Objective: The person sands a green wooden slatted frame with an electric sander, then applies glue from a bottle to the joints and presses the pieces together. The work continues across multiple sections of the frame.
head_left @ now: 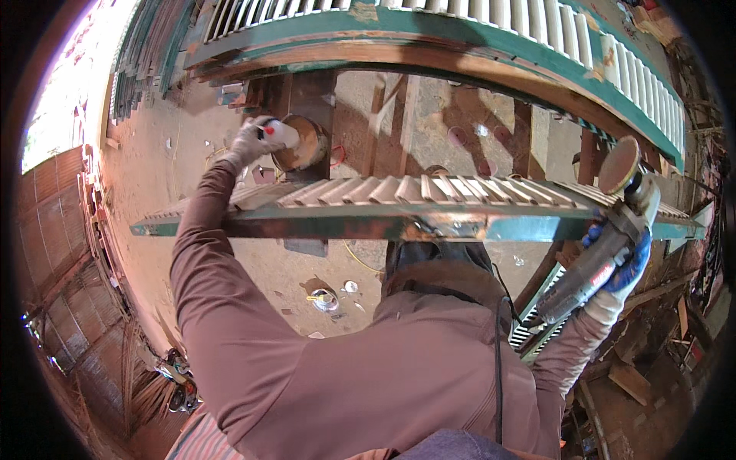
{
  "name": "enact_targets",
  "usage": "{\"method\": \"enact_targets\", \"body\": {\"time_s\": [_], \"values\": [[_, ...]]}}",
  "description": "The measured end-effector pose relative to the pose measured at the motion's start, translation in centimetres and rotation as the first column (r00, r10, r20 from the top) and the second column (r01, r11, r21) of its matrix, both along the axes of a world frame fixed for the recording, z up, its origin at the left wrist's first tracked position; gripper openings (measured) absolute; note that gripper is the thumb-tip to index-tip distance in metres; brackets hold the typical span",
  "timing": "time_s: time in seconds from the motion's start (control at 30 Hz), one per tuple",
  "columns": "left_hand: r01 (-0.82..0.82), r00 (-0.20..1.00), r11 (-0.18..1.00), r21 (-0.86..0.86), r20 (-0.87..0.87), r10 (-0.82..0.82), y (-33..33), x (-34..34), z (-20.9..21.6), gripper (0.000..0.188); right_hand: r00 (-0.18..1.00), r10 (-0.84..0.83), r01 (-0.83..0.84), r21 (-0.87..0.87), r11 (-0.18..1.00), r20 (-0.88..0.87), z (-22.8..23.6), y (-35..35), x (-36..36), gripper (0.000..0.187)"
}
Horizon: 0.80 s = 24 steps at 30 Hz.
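Note:
My left hand (pixel 249 143), in a pale glove, reaches past the near louvred panel and is closed around a white bottle-like container (pixel 285 136) with a dark end and a red spot. Beside that container is a round tin (pixel 304 147) with a brown top or contents; whether they touch I cannot tell. My right hand (pixel 634 264), in a blue and white glove, grips an angle grinder (pixel 580 274) over the panel's right end. The grinder's round sanding disc (pixel 619 165) points up and away. The green-framed louvred panel (pixel 368 227) lies crosswise before me, its edge paint worn.
Beyond stands another green louvred panel (pixel 445 47) with a bare wood edge. More panels (pixel 149 57) lean at the far left. A small container (pixel 323 300) sits on the floor (pixel 360 253). A black cord (pixel 498 360) runs along my body. Wood scraps (pixel 630 381) lie at right.

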<state>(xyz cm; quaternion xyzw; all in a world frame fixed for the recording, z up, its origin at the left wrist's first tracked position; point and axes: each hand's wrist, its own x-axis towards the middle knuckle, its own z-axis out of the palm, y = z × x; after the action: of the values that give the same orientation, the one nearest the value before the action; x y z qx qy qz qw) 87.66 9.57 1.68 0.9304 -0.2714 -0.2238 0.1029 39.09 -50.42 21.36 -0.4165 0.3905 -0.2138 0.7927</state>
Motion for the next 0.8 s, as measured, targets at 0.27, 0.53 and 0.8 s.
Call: {"method": "enact_targets", "body": {"time_s": [0.27,0.53,0.8], "values": [[-0.438,0.899,0.438,-0.785,-0.375,0.225,-9.7,-7.4,15.3,0.054,0.997,0.080,-0.080,-0.001,0.997,0.019,0.1,0.0,0.6,0.060],[-0.361,0.925,0.448,-0.818,-0.374,0.063,-19.5,-22.1,24.2,0.061,0.980,0.189,-0.186,-0.053,0.981,0.069,-0.5,-0.4,0.5,0.057],[0.348,0.812,0.903,-0.253,0.562,-0.155,-21.4,-28.5,25.0,0.062,0.970,0.229,-0.221,-0.093,0.971,0.083,0.2,0.0,0.9,0.052]]}}
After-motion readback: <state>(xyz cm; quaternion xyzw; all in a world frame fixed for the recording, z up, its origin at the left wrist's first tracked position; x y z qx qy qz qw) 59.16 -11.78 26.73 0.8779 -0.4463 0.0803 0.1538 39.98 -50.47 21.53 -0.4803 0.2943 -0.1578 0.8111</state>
